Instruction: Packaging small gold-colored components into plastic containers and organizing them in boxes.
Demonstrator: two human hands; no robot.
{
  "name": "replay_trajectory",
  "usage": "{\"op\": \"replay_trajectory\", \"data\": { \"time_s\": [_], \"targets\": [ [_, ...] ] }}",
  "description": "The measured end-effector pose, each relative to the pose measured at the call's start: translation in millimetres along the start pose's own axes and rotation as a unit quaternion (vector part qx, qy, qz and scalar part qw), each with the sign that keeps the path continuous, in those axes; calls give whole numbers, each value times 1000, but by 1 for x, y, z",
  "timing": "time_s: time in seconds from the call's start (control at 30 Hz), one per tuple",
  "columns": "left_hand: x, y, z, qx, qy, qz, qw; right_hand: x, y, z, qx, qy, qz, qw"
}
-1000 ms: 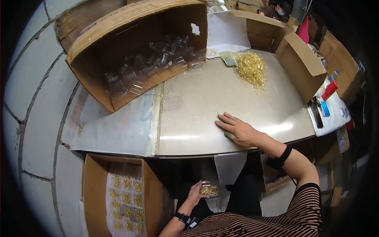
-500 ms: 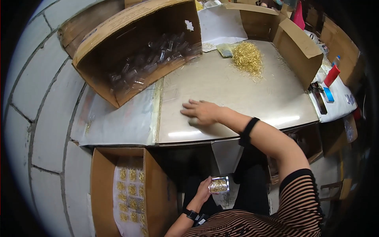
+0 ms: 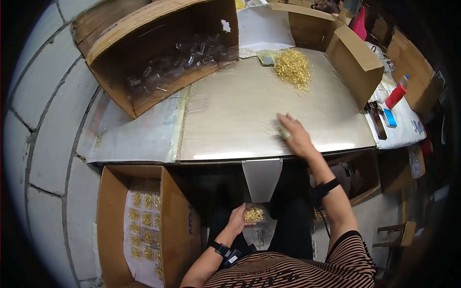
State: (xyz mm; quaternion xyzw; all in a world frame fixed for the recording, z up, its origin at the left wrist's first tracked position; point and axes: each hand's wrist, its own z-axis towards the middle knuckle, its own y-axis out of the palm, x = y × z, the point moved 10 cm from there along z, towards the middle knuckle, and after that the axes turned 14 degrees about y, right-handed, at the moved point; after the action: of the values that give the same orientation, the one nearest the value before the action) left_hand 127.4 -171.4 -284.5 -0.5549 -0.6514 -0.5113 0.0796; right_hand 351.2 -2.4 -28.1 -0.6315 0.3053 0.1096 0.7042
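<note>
Near my lap, my left hand [image 3: 236,221] is closed around a small clear plastic box [image 3: 254,214] filled with thin gold-coloured metal pieces. On the worktop [image 3: 230,120], my right hand [image 3: 296,136] lies close to the front edge with fingers stretched out. A few loose gold pieces [image 3: 274,131] are beside its fingertips on the left; whether any are under the palm is hidden. Farther back on the worktop is a heap of the same gold pieces [image 3: 293,69], too fine to name exactly.
A tipped carton [image 3: 163,19] at the far left holds several clear plastic boxes [image 3: 192,55]. Below, an open carton [image 3: 180,221] contains rows of gold-filled boxes [image 3: 136,214]. Cardboard flaps [image 3: 356,57] wall the right side, near a red cylinder [image 3: 395,97] and a blue box [image 3: 389,118].
My right hand has moved right across the worktop, and loose gold pieces now show beside it. The box in my left hand is tilted differently. The whole view has shifted slightly.
</note>
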Motion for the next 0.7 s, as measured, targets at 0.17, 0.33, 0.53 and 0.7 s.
{"op": "replay_trajectory", "data": {
  "time_s": [0.17, 0.33, 0.53, 0.7],
  "targets": [
    [0, 23, 22, -29, 10, -11, 999, -53, 45, -39, 26, -143, -93, 985],
    [5, 31, 33, -27, 5, -33, 999, -76, 38, -128, 28, -188, -36, 981],
    [-2, 30, 27, -26, 32, -57, 998, -29, 13, -181, -45, -94, 101, 989],
    [3, 39, -11, -40, 0, -52, 998, 21, 20, -198, -59, 12, 142, 988]
  ]
}}
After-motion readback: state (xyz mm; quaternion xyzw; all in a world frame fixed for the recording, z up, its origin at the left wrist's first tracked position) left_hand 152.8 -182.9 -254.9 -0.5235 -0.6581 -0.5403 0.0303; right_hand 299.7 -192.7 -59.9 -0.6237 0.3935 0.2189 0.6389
